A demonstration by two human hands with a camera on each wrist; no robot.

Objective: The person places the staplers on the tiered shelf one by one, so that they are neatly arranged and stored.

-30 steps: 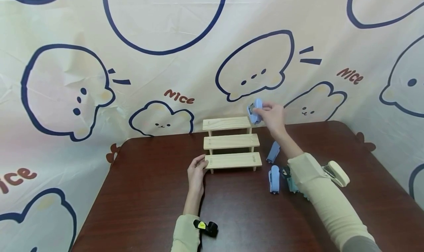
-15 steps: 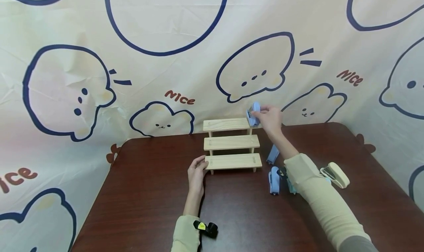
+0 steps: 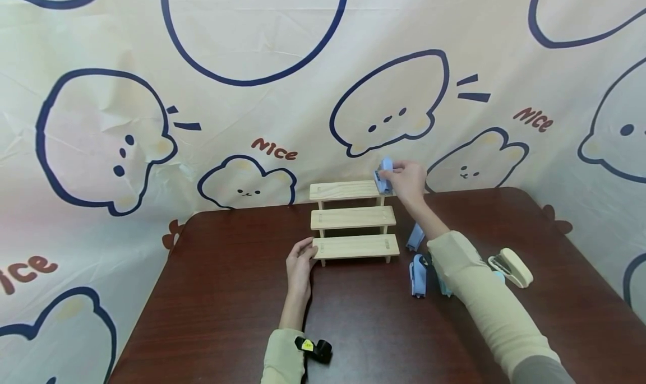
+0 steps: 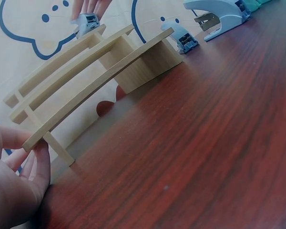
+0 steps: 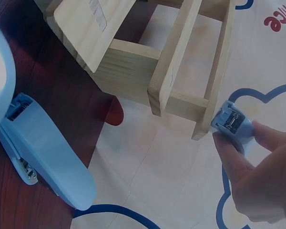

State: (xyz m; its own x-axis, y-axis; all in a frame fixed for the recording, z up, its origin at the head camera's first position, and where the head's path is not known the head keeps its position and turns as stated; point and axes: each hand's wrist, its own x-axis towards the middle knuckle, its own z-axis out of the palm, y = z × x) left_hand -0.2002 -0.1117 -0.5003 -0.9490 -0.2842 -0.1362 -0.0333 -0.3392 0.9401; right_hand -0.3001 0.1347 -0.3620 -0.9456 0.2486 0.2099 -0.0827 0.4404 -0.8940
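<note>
A three-tier pale wooden step rack (image 3: pixel 355 246) stands toward the back of the dark table. My left hand (image 3: pixel 299 263) grips the left end of its lowest step; the left wrist view shows thumb and fingers (image 4: pixel 41 164) around that board's corner. At the right end of the top step, my right hand (image 3: pixel 411 182) pinches a light blue stapler (image 3: pixel 384 175) between thumb and fingertips. Seen from the right wrist, this stapler (image 5: pixel 233 123) is end-on, right at the edge of the top board.
Right of the rack lie two more blue staplers (image 3: pixel 418 276), one farther back partly behind the right arm. A teal stapler (image 3: pixel 445 286) is mostly hidden under the right sleeve. A cream stapler (image 3: pixel 513 267) lies farther right. A patterned cloth (image 3: pixel 227 120) hangs behind the table.
My right hand has moved slightly down and left with the blue stapler, bringing it to the right end of the top step. The left hand keeps its hold on the rack.
</note>
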